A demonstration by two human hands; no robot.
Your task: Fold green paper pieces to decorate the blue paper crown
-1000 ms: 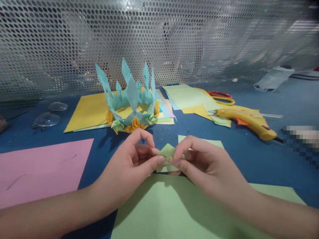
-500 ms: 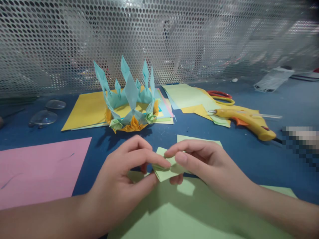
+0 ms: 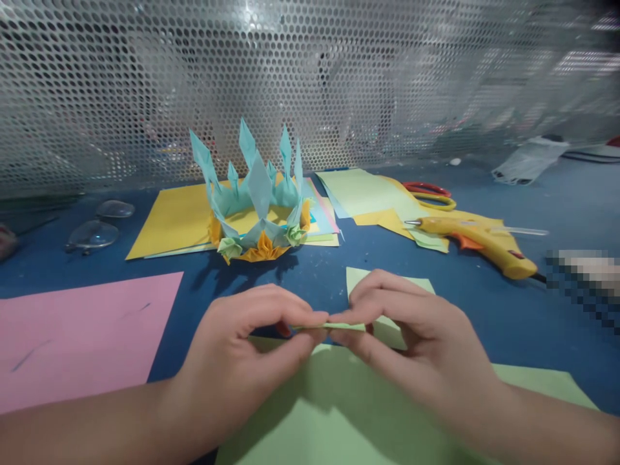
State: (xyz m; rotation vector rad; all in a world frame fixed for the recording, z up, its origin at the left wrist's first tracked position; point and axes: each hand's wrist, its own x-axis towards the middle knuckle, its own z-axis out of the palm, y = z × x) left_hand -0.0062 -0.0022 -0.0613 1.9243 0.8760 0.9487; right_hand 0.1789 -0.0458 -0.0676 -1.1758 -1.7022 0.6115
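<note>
My left hand [image 3: 247,361] and my right hand [image 3: 411,342] pinch a small folded piece of light green paper [image 3: 334,326] between thumbs and forefingers. The piece is held flat and seen edge-on, just above a large light green sheet [image 3: 339,420] on the blue table. A smaller light green piece [image 3: 387,326] lies under my right fingers. Behind the hands stands a paper crown [image 3: 256,194] of light blue spikes with yellow and green folded flowers at its base.
A pink sheet [image 3: 82,329] lies at the left. Yellow paper [image 3: 169,219] lies under the crown. A yellow glue gun [image 3: 484,239], scissors [image 3: 431,192] and more coloured sheets [image 3: 368,194] lie at the right. Glasses [image 3: 94,226] rest far left. A perforated metal screen [image 3: 310,84] closes the back.
The small green piece has been turned from tilted and face-up to flat and edge-on. Both hands have closed in on it and dropped slightly.
</note>
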